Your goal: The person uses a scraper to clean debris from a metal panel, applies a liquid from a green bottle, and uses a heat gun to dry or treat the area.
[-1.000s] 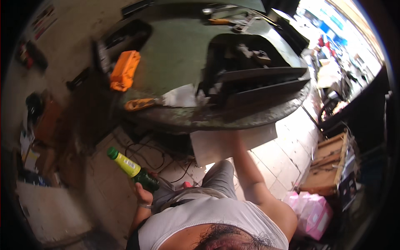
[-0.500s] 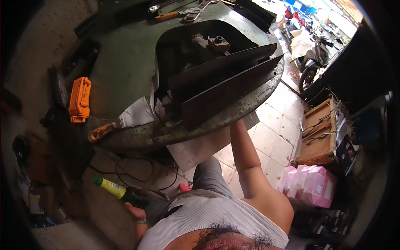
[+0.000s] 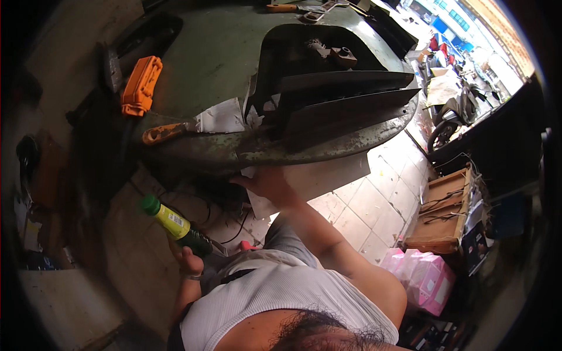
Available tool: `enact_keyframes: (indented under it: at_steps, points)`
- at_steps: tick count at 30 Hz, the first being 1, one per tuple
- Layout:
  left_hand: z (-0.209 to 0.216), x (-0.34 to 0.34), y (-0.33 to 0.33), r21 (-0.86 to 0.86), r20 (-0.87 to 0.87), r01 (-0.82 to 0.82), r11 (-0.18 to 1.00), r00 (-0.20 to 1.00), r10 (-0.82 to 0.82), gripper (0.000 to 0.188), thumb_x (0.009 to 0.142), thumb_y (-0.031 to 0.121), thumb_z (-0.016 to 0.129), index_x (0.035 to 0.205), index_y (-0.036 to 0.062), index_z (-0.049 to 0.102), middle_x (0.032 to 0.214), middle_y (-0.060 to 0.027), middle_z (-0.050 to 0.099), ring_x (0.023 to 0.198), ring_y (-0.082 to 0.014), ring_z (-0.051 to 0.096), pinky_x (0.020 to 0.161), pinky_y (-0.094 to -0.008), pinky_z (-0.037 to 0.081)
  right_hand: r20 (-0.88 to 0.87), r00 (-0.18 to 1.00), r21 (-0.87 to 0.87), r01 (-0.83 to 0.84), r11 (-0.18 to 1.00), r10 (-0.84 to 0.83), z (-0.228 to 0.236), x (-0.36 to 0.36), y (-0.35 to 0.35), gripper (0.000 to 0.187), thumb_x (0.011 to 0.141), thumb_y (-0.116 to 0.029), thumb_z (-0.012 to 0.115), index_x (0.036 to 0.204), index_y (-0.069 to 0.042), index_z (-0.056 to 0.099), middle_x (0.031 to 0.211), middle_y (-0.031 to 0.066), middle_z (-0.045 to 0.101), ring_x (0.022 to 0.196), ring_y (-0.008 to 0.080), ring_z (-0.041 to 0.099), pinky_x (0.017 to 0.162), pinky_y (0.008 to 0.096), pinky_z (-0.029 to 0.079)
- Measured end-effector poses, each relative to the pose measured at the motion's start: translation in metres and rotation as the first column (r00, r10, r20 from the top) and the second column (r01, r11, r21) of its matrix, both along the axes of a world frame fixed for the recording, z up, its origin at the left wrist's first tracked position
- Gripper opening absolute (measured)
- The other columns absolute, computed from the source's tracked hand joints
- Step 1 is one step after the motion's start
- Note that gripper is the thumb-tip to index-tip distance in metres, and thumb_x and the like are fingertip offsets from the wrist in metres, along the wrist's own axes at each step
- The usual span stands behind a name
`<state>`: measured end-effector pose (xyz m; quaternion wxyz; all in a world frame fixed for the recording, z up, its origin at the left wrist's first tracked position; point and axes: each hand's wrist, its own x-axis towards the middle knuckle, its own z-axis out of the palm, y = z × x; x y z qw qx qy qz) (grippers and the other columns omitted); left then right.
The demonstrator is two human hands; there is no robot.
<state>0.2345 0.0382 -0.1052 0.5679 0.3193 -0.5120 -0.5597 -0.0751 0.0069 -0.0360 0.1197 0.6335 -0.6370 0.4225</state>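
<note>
My left hand (image 3: pixel 191 261), low on the left, is closed around a dark green bottle (image 3: pixel 174 223) with a green cap and a yellow label. The bottle leans up and to the left. My right hand (image 3: pixel 270 182) reaches forward to the near rim of a worn green metal table (image 3: pixel 216 70). It is beside a pale flat sheet (image 3: pixel 322 178) that juts out from below the rim. Blur and the rim's shadow obscure its fingers, so their grip does not show. Near that rim lies an orange-handled scraper (image 3: pixel 164 133) next to a torn white paper (image 3: pixel 221 117).
An orange case (image 3: pixel 142 86) sits at the table's left. Two dark metal plates (image 3: pixel 351 105) cross its cut-out, near a small block (image 3: pixel 343 57). To the right are a wooden frame (image 3: pixel 439 213) and pink wrapped packs (image 3: pixel 422 279). A motorcycle (image 3: pixel 453 120) stands farther back.
My right hand has come left along the table's near rim and back into sight. The bottle in my left hand has risen slightly and moved right. The view has shifted.
</note>
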Motion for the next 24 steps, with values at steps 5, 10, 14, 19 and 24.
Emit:
enact_keyframes:
  at_steps: [5, 10, 14, 19, 24]
  points:
    - [0.014, 0.024, 0.011, -0.034, -0.013, -0.013, 0.999, 1.0, 0.013, 0.087, 0.086, 0.062, 0.06, 0.141, 0.001, 0.032, 0.112, -0.0163, 0.058, 0.09, -0.0263, 0.064, 0.076, -0.0388, 0.055, 0.056, 0.996, 0.084, 0.06, 0.995, -0.065, -0.001, 0.0, -0.003, 0.065, 0.071, -0.05, 0.081, 0.121, -0.012, 0.065, 0.121, 0.0162, 0.061, 0.113, 0.04, 0.056, 0.1, 0.0511, 0.04]
    - [0.015, 0.063, 0.031, -0.043, 0.019, -0.127, 0.991, 0.992, 0.128, 0.079, 0.091, 0.066, 0.043, 0.129, -0.0026, 0.046, 0.111, -0.013, 0.059, 0.099, -0.0243, 0.062, 0.087, -0.038, 0.049, -0.143, 0.955, -0.047, 0.256, 0.966, -0.26, -0.023, -0.126, 0.016, 0.061, 0.076, -0.044, 0.079, 0.123, -0.01, 0.062, 0.125, 0.0175, 0.059, 0.115, 0.04, 0.055, 0.102, 0.0522, 0.039]
    - [0.002, 0.09, 0.047, 0.037, 0.038, -0.205, 0.978, 0.978, 0.204, 0.072, 0.094, 0.06, 0.041, 0.13, -0.0024, 0.045, 0.112, -0.0137, 0.058, 0.096, -0.0255, 0.063, 0.086, -0.0388, 0.05, -0.049, 0.907, 0.002, 0.419, 0.908, -0.418, -0.013, -0.224, 0.022, 0.064, 0.077, -0.044, 0.078, 0.126, -0.007, 0.059, 0.127, 0.0184, 0.058, 0.118, 0.0399, 0.054, 0.103, 0.052, 0.039]
    - [0.006, 0.07, 0.04, 0.01, 0.019, -0.179, 0.984, 0.984, 0.178, 0.071, 0.094, 0.061, 0.04, 0.127, -0.0014, 0.047, 0.106, -0.0131, 0.059, 0.094, -0.0249, 0.062, 0.087, -0.0375, 0.05, 0.086, 0.966, 0.009, 0.243, 0.97, -0.243, 0.013, -0.19, 0.02, 0.068, 0.079, -0.044, 0.077, 0.13, -0.005, 0.055, 0.129, 0.0195, 0.056, 0.12, 0.0398, 0.052, 0.104, 0.0516, 0.038]
    - [0.026, 0.032, 0.025, -0.077, 0.005, -0.019, 0.997, 1.0, 0.02, 0.072, 0.092, 0.063, 0.044, 0.128, -0.0007, 0.047, 0.108, -0.0125, 0.06, 0.096, -0.0239, 0.061, 0.085, -0.0369, 0.049, 0.033, 0.999, -0.005, 0.032, 0.999, -0.032, -0.004, -0.025, 0.008, 0.083, 0.077, -0.05, 0.077, 0.136, 0.0, 0.047, 0.134, 0.0227, 0.05, 0.126, 0.0424, 0.046, 0.108, 0.0533, 0.034]
